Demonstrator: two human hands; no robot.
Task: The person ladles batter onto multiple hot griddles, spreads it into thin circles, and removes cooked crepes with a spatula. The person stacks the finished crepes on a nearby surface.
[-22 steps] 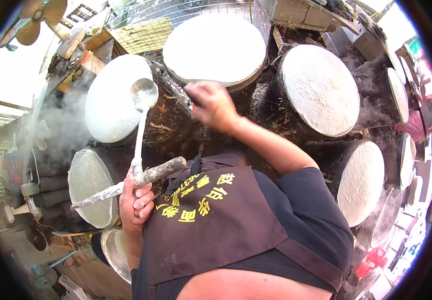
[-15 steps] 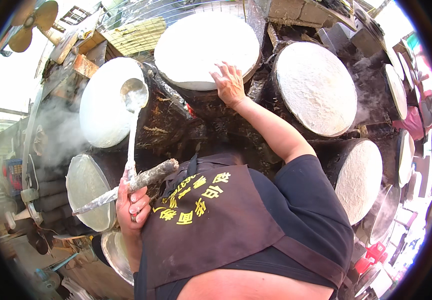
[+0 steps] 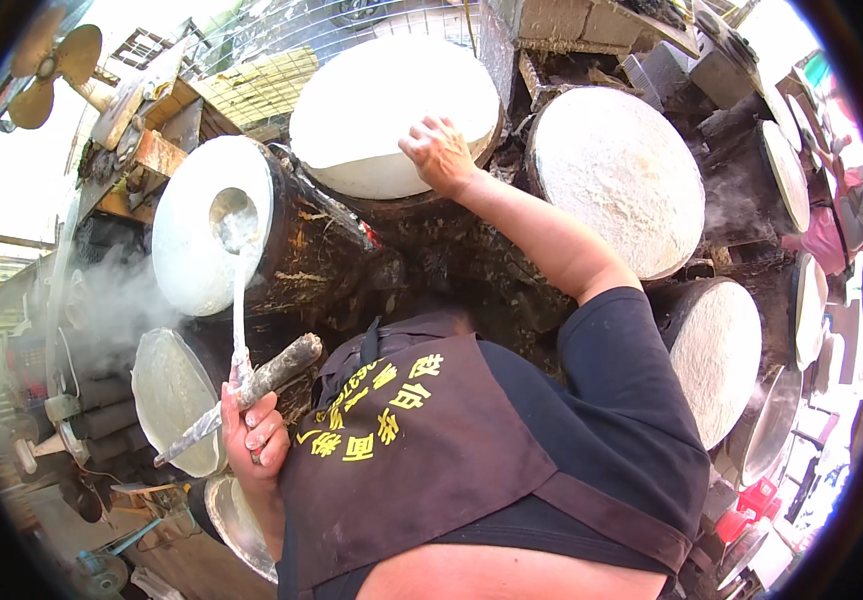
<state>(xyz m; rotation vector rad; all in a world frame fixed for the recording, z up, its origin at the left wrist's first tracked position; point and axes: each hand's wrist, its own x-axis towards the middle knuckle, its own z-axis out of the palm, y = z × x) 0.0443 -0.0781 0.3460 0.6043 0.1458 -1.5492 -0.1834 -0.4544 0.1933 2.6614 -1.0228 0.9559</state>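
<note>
My left hand point(image 3: 256, 436) is closed round two things at once. One is a long-handled ladle point(image 3: 240, 290), its handle crusted white and its round metal bowl over the left pan point(image 3: 184, 230), with whitish stuff inside. The other is a stick-like tool point(image 3: 287, 362), thick and rough at one end, tapering to a grey tip. At the near side of the far round pan point(image 3: 377, 182), my right hand point(image 3: 442, 158) has its fingers bent together at the edge of a white sheet point(image 3: 382, 100). A greyish strip of pan shows below that edge.
Right of it stands a pan with a lumpy white top point(image 3: 620, 180), and another pan point(image 3: 717, 365) is nearer. A pan with a pale film point(image 3: 177, 400) stands left in steam. A fan point(image 3: 57, 65) is at the far left; a wire rack point(image 3: 267, 85) stands behind.
My right fingers have gone from spread to bent together, and the white sheet's near edge has drawn back, baring more pan. The ladle and stick have shifted slightly left and down in view.
</note>
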